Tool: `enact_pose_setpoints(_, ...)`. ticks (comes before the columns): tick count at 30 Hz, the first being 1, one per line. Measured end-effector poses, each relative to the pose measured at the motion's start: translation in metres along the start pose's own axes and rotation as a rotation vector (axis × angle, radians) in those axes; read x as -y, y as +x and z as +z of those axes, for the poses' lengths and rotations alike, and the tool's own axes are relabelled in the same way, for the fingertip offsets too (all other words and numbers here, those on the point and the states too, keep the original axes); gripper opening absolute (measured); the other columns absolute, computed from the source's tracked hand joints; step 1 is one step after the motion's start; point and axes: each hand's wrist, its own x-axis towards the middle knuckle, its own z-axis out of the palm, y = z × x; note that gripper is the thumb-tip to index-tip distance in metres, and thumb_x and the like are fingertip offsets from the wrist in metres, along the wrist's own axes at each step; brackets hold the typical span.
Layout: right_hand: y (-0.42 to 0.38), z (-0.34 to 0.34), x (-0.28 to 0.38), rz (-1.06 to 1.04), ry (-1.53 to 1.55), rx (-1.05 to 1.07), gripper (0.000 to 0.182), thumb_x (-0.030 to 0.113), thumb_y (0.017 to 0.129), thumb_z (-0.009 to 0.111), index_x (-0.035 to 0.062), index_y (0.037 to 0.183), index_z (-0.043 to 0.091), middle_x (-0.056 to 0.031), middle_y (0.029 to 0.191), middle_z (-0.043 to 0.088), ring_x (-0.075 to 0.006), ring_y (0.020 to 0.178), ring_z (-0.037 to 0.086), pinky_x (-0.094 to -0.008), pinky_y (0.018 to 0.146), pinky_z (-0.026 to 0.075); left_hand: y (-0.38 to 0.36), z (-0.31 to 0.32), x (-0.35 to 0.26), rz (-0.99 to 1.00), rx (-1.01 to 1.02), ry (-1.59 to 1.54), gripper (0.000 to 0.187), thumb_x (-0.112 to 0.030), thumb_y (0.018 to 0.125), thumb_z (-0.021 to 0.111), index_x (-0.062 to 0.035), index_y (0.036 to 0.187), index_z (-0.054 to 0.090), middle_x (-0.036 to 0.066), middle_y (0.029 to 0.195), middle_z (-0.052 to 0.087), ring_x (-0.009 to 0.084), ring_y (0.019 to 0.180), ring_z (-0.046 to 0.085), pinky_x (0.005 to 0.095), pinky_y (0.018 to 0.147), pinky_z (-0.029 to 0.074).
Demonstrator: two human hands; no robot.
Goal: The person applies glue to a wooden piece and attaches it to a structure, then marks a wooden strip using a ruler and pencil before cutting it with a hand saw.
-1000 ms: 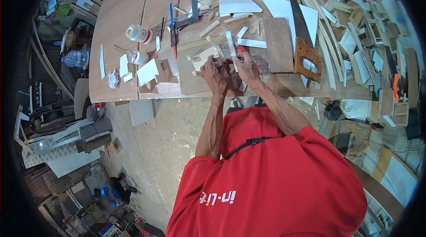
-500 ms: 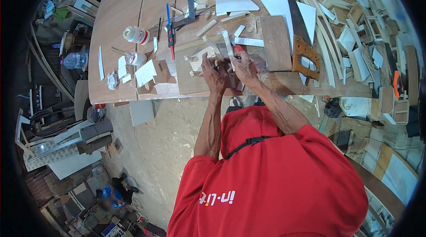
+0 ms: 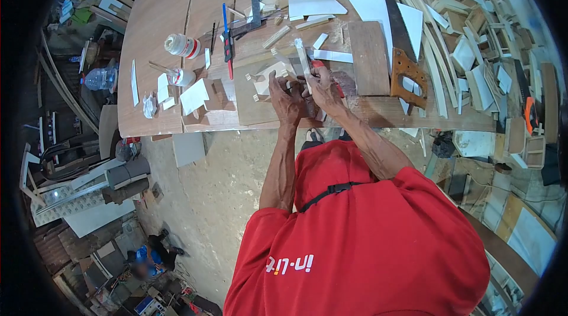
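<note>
At the front of the wooden table, my right hand (image 3: pixel 322 88) is closed round a narrow pale wood strip (image 3: pixel 302 59) that points away from me. Close beside it, my left hand (image 3: pixel 287 98) has its fingers curled at a small pale wooden piece; what its fingertips grip is too small to make out. Under and left of my left hand lies a flat brown board (image 3: pixel 247 100) with light wood parts (image 3: pixel 263 85) on it. A red object (image 3: pixel 318 65) shows partly behind my right hand.
A handsaw (image 3: pixel 408 76) lies right, beside a brown board (image 3: pixel 369 59). A metal square (image 3: pixel 255 8), a glue bottle (image 3: pixel 182 47) and a jar (image 3: pixel 184 78) stand or lie left. Wood pieces (image 3: pixel 473 32) pile up far right. Another person (image 3: pixel 155 257) is at lower left.
The pale strip in my right hand has tilted slightly and its far end has shifted a little to the left. My left hand has barely moved.
</note>
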Motion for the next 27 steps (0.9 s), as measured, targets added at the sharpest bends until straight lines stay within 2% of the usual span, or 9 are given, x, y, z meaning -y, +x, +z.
enact_pose_setpoints(2,-0.002,0.001,0.002,-0.004,0.034,-0.025,0.028,0.022,0.093,0.051,-0.0033,0.104,0.049,-0.0128,0.085,0.059,-0.0192,0.062,0.065,-0.0335,0.057,0.049,0.000,-0.001,0.000,0.001,0.015,0.019,0.061,-0.004,0.081,0.064,0.0047,0.133,0.034,0.015,0.097,0.055,0.0306,0.089,0.054,0.0404,0.081,0.043)
enact_pose_setpoints(8,-0.005,0.002,0.009,0.022,0.084,-0.052,0.028,0.022,0.092,0.052,-0.0032,0.104,0.050,-0.0141,0.088,0.059,-0.0184,0.061,0.064,-0.0329,0.057,0.049,0.000,-0.004,-0.009,0.002,0.024,0.019,0.061,-0.003,0.080,0.064,0.0044,0.132,0.034,0.016,0.098,0.056,0.0307,0.090,0.055,0.0399,0.082,0.044)
enact_pose_setpoints(11,-0.005,-0.001,0.006,0.029,0.036,-0.015,0.035,0.027,0.096,0.049,-0.0049,0.110,0.043,-0.0151,0.084,0.060,-0.0197,0.060,0.065,-0.0336,0.055,0.049,0.000,-0.001,0.001,0.020,-0.007,0.011,0.060,-0.002,0.080,0.064,0.0044,0.132,0.035,0.015,0.098,0.056,0.0306,0.091,0.055,0.0399,0.082,0.044)
enact_pose_setpoints(18,-0.009,-0.003,0.003,0.029,0.027,0.000,0.036,0.028,0.096,0.049,-0.0035,0.111,0.044,-0.0139,0.079,0.061,-0.0193,0.060,0.066,-0.0337,0.057,0.049,0.000,0.001,0.003,0.003,0.000,-0.035,0.060,0.001,0.078,0.063,0.0041,0.132,0.035,0.015,0.097,0.057,0.0308,0.092,0.055,0.0405,0.082,0.044)
enact_pose_setpoints(20,-0.007,-0.003,-0.001,0.044,0.049,-0.015,0.034,0.025,0.094,0.051,-0.0053,0.109,0.048,-0.0144,0.089,0.061,-0.0183,0.061,0.064,-0.0324,0.057,0.051,0.000,-0.001,-0.002,-0.002,0.011,-0.017,0.060,0.001,0.078,0.064,0.0037,0.132,0.035,0.015,0.095,0.058,0.0309,0.091,0.056,0.0399,0.081,0.045)
enact_pose_setpoints(27,-0.010,-0.004,0.004,0.035,0.026,-0.035,0.031,0.025,0.095,0.047,-0.0026,0.109,0.047,-0.0147,0.088,0.065,-0.0185,0.063,0.066,-0.0328,0.054,0.050,0.000,-0.003,-0.004,0.049,0.000,0.022,0.066,0.000,0.079,0.063,0.0040,0.135,0.029,0.016,0.093,0.061,0.0321,0.088,0.057,0.0423,0.079,0.045)
